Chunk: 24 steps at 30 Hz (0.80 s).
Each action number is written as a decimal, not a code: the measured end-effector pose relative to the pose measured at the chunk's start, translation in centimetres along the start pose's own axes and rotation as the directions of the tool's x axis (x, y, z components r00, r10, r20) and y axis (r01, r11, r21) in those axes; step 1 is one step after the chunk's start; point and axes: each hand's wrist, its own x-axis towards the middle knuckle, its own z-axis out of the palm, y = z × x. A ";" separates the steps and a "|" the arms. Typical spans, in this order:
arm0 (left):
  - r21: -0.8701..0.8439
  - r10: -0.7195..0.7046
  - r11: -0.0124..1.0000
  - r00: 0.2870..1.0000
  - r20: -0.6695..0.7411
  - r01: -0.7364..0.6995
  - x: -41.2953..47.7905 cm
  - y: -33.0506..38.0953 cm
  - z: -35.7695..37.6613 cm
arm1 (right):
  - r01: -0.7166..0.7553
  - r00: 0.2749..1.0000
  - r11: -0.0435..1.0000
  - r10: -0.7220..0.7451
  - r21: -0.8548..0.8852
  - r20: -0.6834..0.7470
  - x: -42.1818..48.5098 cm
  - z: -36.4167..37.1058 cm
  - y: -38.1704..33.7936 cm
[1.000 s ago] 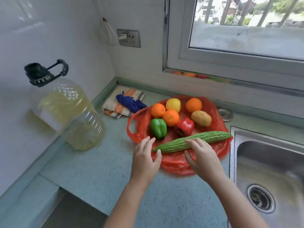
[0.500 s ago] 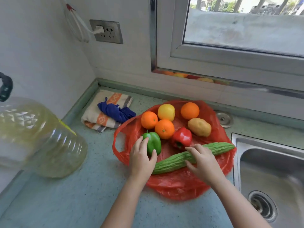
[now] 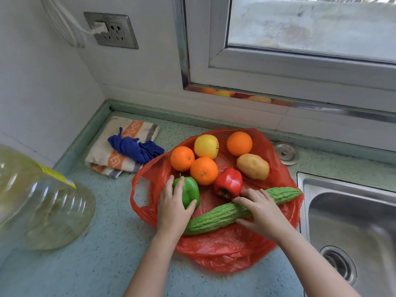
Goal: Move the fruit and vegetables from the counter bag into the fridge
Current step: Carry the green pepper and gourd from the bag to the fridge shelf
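A red plastic bag point(image 3: 225, 251) lies spread flat on the counter with produce on it. My left hand point(image 3: 173, 209) curls round the green bell pepper point(image 3: 189, 191) at the bag's left side. My right hand point(image 3: 260, 213) wraps over the middle of the long green bitter gourd point(image 3: 216, 217), fingers on top and thumb underneath. Behind them lie a red bell pepper point(image 3: 229, 182), three oranges point(image 3: 204, 170), a yellow apple point(image 3: 206, 146) and a potato point(image 3: 252, 166). No fridge is in view.
A large oil bottle point(image 3: 40, 202) stands at the left. A folded striped towel point(image 3: 120, 151) with a blue cloth point(image 3: 135, 147) lies in the back corner. A steel sink point(image 3: 351, 228) is on the right, a sink plug point(image 3: 286, 152) behind the bag, and a window above.
Both hands have moved forward onto the bag. My left hand now wraps the green pepper and my right has closed over the gourd. The view has shifted closer and leftward.
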 end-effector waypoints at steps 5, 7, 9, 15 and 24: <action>-0.003 0.000 1.000 0.999 0.042 0.000 0.5 -0.4 0.0 | 0.062 0.998 0.998 -0.062 -0.015 0.025 0.3 -0.1 0.7; 0.010 -0.001 1.000 0.998 0.067 0.000 0.6 -0.7 0.0 | 0.076 0.997 0.997 -0.075 -0.023 0.029 0.3 -0.1 0.9; 0.045 0.003 0.999 0.996 0.092 -0.007 0.6 -0.8 -0.1 | 0.086 0.996 0.996 -0.085 -0.028 0.021 0.4 0.0 1.0; 0.101 -0.015 0.995 0.994 0.113 0.003 0.5 -1.0 0.3 | 0.111 0.994 0.994 -0.111 -0.010 0.005 0.7 0.1 1.2; 0.010 0.022 1.000 0.999 0.031 -0.023 0.4 -1.1 0.0 | 0.144 0.989 0.990 -0.144 0.009 0.017 0.7 -0.4 1.2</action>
